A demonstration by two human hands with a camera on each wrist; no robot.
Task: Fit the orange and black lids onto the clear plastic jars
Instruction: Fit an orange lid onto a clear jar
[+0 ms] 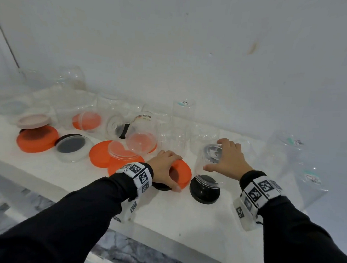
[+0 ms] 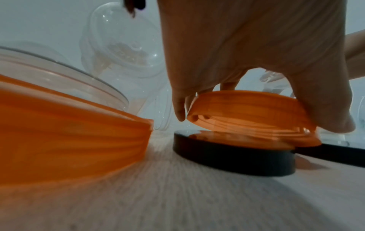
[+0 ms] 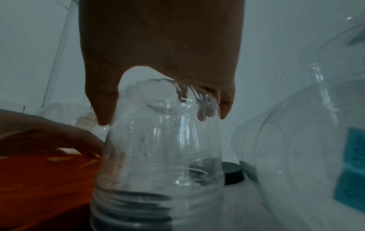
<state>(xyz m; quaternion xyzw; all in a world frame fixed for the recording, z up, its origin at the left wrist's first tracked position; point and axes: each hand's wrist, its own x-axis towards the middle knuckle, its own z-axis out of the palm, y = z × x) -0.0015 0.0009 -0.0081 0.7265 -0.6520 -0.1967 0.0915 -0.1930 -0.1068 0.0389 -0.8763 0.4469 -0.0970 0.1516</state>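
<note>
My left hand [image 1: 167,169] grips an orange lid [image 1: 183,173] by its rim and holds it tilted just above a black lid [image 2: 233,157] lying on the white table [image 1: 164,211]. In the left wrist view the fingers [image 2: 326,109] curl round the orange lid [image 2: 250,112], whose threaded underside shows. My right hand [image 1: 219,157] grips the base of a clear jar [image 1: 204,169] that stands mouth down in a black lid [image 1: 204,190]. The right wrist view shows the jar [image 3: 164,148] with its threads in the dark lid [image 3: 134,211].
Several clear jars [image 1: 181,111] stand or lie along the wall, with orange lids [image 1: 37,140], a pink lid [image 1: 33,121] and a shallow tub with a black lid [image 1: 72,146] at the left. Large clear jars [image 1: 288,157] crowd the right. The table edge [image 1: 163,233] runs below my wrists.
</note>
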